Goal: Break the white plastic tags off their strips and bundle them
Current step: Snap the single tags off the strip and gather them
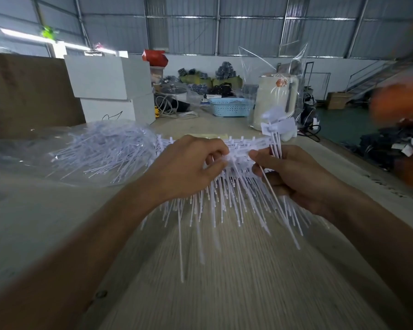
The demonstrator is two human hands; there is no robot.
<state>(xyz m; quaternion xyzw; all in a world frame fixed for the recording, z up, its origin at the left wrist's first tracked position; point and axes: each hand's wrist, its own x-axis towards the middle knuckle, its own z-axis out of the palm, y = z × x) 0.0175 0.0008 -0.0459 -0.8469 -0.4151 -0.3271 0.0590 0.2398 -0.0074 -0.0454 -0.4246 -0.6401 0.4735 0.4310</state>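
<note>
You won't find any text you can read here; the orange mark on the white appliance point(275, 101) is too blurred.

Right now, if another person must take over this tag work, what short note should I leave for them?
Left hand: pinches the strip of tags at its top, held above the table.
Right hand: grips the strip's right end together with a few separated tags that stand up from the fist.
Done: only those few tags are off.
Left: most tags still hang from the strip; the pile of strips on clear plastic at left waits; no finished bundle is in view.
</note>
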